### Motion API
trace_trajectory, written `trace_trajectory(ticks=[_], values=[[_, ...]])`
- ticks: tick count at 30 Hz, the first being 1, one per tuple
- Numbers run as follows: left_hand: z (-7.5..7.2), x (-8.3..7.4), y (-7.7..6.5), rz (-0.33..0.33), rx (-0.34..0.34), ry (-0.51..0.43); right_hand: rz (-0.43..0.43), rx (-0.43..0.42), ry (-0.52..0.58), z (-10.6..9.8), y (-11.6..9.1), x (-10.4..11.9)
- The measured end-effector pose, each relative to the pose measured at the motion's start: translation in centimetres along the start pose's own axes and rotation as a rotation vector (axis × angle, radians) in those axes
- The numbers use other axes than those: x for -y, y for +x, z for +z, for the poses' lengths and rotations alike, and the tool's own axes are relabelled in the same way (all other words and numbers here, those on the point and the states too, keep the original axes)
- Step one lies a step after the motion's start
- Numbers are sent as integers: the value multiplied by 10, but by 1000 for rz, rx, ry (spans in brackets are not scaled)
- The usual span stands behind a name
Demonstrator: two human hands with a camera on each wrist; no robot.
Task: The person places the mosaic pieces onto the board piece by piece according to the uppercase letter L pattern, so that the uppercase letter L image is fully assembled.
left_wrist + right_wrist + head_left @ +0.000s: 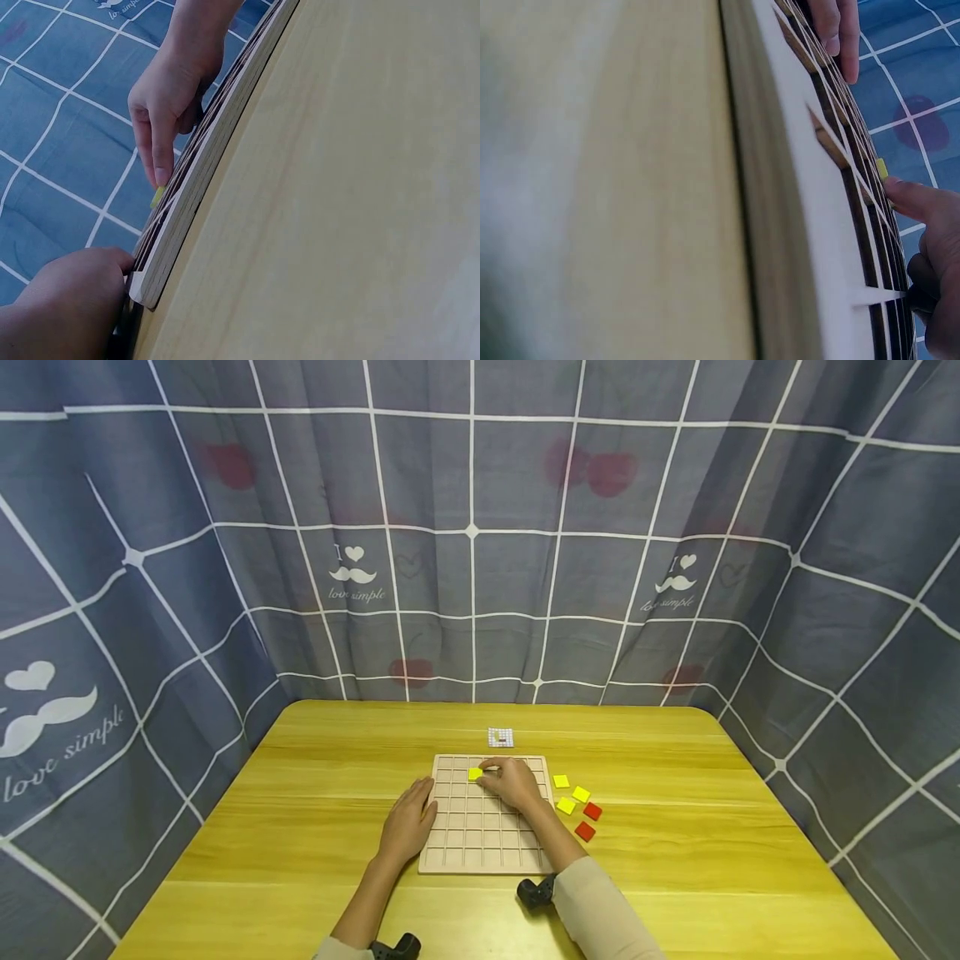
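A pale wooden grid board point(468, 860) lies on the table, its square cells divided by raised ridges. Near its far edge, my right hand point(512, 783) pinches a yellow square tile point(475, 774) by its right side, between thumb and fingers. That tile stands partly tilted above the ridges in the left wrist view, where the tile point(157, 196) shows under the fingertips. My left hand point(407, 822) rests along the board's left edge with fingers stretched out. Right of the board lie several loose tiles: yellow ones point(566, 806) and two red ones, including a red tile point(585, 832).
A small printed card point(500, 737) with a grid pattern lies beyond the board's far edge. The yellow wood-grain table point(697, 827) extends to both sides. A blue-grey checked curtain point(510, 568) hangs around it. Dark wrist devices point(536, 893) sit on both wrists.
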State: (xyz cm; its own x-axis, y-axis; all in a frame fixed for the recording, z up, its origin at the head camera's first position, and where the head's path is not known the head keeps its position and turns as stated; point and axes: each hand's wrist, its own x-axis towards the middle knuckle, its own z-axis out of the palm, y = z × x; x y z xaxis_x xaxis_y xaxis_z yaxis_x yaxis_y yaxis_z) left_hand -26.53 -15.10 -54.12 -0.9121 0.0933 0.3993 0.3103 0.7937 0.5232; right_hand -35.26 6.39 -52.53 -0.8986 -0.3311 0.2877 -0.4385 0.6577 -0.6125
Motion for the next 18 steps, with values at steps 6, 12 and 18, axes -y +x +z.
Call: trace_trajectory(ticks=[6, 12, 18], values=[[0, 0, 0, -5, -4, -14, -8, 8, -28, -1, 0, 0], [-2, -3, 0, -17, 2, -45, -16, -14, 38, -9, -9, -3], [-3, -4, 0, -25, 2, -45, 4, -94, 84, -34, -22, -11]])
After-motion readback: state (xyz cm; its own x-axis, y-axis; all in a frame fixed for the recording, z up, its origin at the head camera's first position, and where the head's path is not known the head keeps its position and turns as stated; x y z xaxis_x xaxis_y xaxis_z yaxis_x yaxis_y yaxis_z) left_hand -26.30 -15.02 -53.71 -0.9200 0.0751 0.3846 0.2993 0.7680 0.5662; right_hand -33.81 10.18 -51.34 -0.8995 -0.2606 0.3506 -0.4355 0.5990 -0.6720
